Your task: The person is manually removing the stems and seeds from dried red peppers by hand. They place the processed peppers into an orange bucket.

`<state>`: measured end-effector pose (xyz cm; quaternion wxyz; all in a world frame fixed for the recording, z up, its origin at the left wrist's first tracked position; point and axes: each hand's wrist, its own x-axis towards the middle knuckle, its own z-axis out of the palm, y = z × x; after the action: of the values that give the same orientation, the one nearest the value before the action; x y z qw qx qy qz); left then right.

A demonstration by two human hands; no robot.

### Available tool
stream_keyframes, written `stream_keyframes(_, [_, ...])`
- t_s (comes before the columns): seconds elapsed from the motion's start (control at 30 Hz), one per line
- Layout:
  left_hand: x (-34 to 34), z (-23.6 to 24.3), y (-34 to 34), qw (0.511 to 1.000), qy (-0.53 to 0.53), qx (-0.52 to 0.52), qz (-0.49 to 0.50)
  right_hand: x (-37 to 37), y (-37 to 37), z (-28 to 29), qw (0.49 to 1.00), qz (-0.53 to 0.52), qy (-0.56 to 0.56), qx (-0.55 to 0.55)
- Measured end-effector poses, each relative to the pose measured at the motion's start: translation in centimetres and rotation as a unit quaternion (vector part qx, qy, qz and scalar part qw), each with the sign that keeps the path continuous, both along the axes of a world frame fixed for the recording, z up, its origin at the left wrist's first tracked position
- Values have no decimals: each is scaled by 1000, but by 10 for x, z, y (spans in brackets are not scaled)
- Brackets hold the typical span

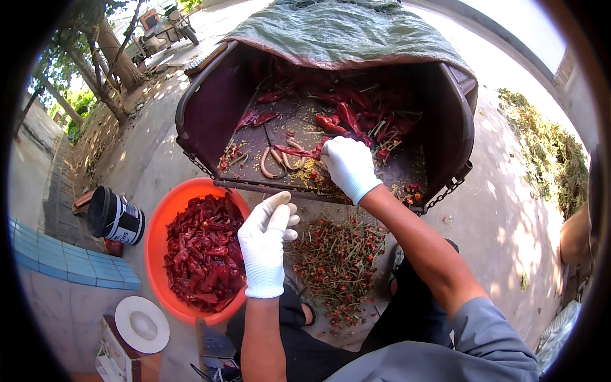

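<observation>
My right hand (350, 169), in a white glove, reaches into the front of a dark cart bed (216, 108). Its fingers are closed on a dried red chili pepper (298, 151), whose body points left. Just beyond that pepper lies a pair of scissors (273, 162) with tan loop handles, on the cart floor among yellow seeds. More dried chilies (350, 118) are heaped deeper inside. My left hand (264, 245), also gloved, hovers beside the orange basin (153, 254). Its fingers are curved and apart, with nothing visible in them. Cut red chili pieces (202, 251) fill the basin.
Stems with red caps (337, 264) are piled on the ground between my feet. A green tarp (344, 32) covers the cart's back. Left of the basin are a black bucket (121, 216) and a white round lid (142, 323). Dry plants (547, 146) lie at the right.
</observation>
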<state>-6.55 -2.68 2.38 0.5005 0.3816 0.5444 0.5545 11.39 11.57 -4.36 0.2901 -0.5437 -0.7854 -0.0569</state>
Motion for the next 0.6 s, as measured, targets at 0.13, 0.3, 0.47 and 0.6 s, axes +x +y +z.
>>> stream_keyframes(0.13, [2,-14,5,923,342,177,-5,0,-29,24,991,26,119,-61])
stream_keyframes(0.3, [14,-15,10,845,469,255,33,5,-55,48,972,49,193,-123])
stream_keyframes(0.47, [20,-2,8,767,577,282,6,19,-66,59,908,138,285,-273])
stream_keyframes(0.6, [21,-7,6,810,510,285,-52,29,-74,60,852,140,361,-352])
